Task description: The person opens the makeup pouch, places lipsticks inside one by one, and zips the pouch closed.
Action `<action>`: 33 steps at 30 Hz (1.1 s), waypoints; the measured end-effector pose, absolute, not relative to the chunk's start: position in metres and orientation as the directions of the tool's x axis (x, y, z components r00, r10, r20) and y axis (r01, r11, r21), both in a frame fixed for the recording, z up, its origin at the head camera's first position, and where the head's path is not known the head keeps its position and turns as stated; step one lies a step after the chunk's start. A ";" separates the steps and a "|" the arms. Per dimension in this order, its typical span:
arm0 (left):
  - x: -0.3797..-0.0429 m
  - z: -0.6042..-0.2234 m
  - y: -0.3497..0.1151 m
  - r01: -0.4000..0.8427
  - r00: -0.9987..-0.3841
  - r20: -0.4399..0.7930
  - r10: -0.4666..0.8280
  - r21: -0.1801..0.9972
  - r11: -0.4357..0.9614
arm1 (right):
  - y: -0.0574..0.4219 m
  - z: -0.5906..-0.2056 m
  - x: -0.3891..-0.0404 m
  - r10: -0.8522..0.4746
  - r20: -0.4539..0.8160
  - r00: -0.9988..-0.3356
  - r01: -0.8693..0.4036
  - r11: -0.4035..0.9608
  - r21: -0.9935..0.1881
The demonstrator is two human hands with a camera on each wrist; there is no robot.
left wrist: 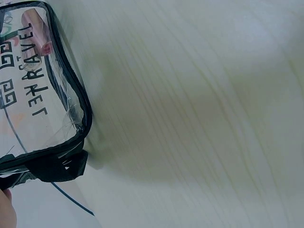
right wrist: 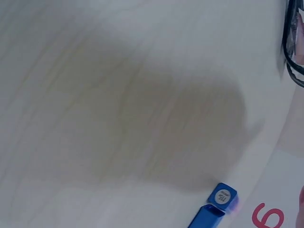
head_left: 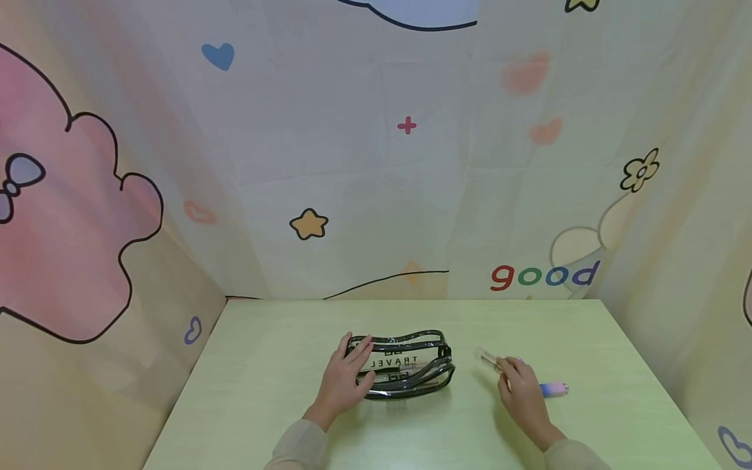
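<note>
A clear pouch with black trim and TRAVEL lettering [head_left: 392,363] lies on the table, its lettering mirrored in the head view. My left hand [head_left: 342,384] rests on its left end, fingers spread over it and thumb at the near side. Inside the pouch a pinkish tube [left wrist: 38,35] shows through the plastic. To the right, my right hand [head_left: 521,395] pinches a small, clear, slender tube [head_left: 489,357] just above the table; its exact kind is too small to tell. Beside that hand lies a pink-and-blue tube [head_left: 554,390], partly hidden by it.
The pale green table [head_left: 264,339] meets a printed cloth backdrop [head_left: 352,196] at the back and sides. In the right wrist view, a blue square tube end with a round label [right wrist: 222,196] adjoins another blue piece [right wrist: 207,217].
</note>
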State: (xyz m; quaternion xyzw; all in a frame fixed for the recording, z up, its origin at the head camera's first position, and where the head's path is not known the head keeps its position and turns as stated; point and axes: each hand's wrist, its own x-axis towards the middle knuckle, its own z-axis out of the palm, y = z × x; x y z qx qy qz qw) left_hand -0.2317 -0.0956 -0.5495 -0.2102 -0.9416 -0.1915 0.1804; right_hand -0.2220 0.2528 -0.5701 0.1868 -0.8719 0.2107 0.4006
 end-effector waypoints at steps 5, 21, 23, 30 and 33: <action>-0.232 -0.550 -0.096 0.469 -0.842 0.425 0.331 0.277 0.838 | 0.246 -0.563 -0.225 -0.132 0.788 -0.602 -0.497 0.834 -0.240; -0.231 -0.547 -0.096 0.476 -0.837 0.437 0.328 0.288 0.831 | 0.215 -0.532 -0.228 -0.104 0.824 -0.557 -0.579 0.760 -0.295; -0.231 -0.546 -0.096 0.477 -0.836 0.440 0.327 0.291 0.829 | 0.212 -0.529 -0.228 -0.105 0.815 -0.570 -0.581 0.753 -0.309; -0.231 -0.548 -0.096 0.470 -0.838 0.439 0.324 0.282 0.836 | 0.199 -0.523 -0.226 -0.116 0.791 -0.600 -0.578 0.747 -0.329; -0.232 -0.548 -0.096 0.468 -0.840 0.436 0.323 0.279 0.839 | 0.194 -0.522 -0.226 -0.125 0.793 -0.597 -0.587 0.741 -0.325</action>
